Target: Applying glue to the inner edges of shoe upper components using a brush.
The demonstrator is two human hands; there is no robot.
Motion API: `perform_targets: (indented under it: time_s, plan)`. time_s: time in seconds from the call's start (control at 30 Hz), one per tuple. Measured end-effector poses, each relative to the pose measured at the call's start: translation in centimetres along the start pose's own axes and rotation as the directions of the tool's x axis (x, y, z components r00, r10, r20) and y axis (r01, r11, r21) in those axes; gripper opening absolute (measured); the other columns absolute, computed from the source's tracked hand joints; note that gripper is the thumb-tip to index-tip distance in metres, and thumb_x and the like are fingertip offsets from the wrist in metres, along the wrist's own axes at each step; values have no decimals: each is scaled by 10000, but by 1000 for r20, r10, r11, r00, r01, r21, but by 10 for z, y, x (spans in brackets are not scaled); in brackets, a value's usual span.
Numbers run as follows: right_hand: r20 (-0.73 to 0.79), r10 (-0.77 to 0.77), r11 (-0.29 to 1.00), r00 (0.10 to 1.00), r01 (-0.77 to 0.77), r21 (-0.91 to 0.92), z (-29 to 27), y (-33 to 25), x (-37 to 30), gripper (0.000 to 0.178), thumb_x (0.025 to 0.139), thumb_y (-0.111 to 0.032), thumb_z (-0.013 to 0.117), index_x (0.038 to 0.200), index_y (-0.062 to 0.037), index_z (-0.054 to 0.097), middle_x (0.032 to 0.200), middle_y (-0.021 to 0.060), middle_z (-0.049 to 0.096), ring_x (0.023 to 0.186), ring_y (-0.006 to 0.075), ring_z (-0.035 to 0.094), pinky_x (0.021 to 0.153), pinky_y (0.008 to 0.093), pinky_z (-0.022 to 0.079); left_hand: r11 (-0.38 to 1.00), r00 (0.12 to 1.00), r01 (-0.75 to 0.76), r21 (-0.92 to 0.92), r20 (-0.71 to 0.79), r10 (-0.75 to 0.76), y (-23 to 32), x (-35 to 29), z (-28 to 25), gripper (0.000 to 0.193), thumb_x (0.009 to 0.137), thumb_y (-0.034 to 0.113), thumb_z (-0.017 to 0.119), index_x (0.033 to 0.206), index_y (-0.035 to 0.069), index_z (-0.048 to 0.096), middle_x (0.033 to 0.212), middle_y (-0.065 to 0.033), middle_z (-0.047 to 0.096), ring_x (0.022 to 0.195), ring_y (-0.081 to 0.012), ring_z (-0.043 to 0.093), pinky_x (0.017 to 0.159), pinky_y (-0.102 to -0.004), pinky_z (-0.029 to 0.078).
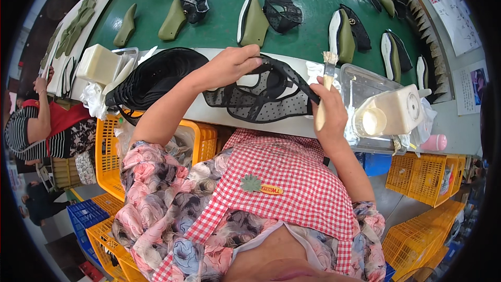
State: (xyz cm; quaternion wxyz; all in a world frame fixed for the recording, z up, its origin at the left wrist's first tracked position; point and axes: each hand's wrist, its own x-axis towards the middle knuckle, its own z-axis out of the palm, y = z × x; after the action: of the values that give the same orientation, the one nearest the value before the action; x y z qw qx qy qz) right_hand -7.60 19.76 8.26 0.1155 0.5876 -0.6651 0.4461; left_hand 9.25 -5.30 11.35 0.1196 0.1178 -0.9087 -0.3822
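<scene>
A black shoe upper of dotted mesh (269, 105) spans my two hands over the pale near edge of the table. My left hand (229, 67) pinches its far edge, fingers closed. In my right hand (332, 115) is a brush with a wooden handle (326, 90), held bristles up; the bristles look coated with something whitish. The right fingers also meet the upper's right end. Beside that hand, a cup of white liquid (372, 121) stands in a clear plastic tray (360, 81) with a cream-coloured jug (404, 108). Left of the upper lies a stack of black uppers (151, 81).
Green shoe lasts (254, 23) with black uppers stand across the green table surface (219, 39). At the left is another cream container (99, 64) near white crumpled tissue. Yellow crates (108, 146) flank me below. Another person (39, 125) works at far left.
</scene>
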Motion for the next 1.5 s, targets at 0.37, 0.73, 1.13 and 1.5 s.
perform_targets:
  time_s: [0.37, 0.73, 1.13, 1.5]
  plan:
    - [351, 608, 451, 712, -673, 586, -55, -10, -5, 313, 874, -11, 677, 1184, -36, 635, 1063, 19, 634, 994, 103, 569, 896, 237, 447, 824, 999, -25, -565, 25, 48, 25, -20, 59, 343, 999, 270, 571, 1260, 48, 582, 952, -82, 686, 764, -114, 655, 618, -268, 542]
    - [225, 601, 680, 767, -639, 361, -43, 1, -69, 323, 899, -40, 670, 1214, -51, 600, 1062, 36, 632, 1012, 126, 587, 903, 273, 466, 501, 888, 214, -839, 380, 258, 42, 12, 134, 563, 978, 309, 663, 1428, 25, 480, 1271, -102, 597, 1114, -156, 608, 938, -309, 502]
    - [-284, 641, 763, 713, -634, 128, -117, 36, -91, 176, 874, -91, 737, 1042, -41, 738, 935, 118, 716, 864, 227, 672, 800, 315, 509, 302, 701, 688, -659, 712, -43, 35, 26, 187, 395, 983, 314, 647, 1310, 92, 638, 1003, -15, 683, 725, -63, 601, 657, -224, 502]
    - [-72, 586, 788, 807, -588, -182, -128, 64, -99, 149, 838, -87, 758, 977, -37, 739, 954, 76, 730, 878, 190, 668, 810, 306, 507, 401, 647, 709, -580, 762, -42, 36, 47, 196, 379, 971, 216, 630, 1310, 46, 616, 1172, -68, 708, 976, -145, 690, 830, -256, 551]
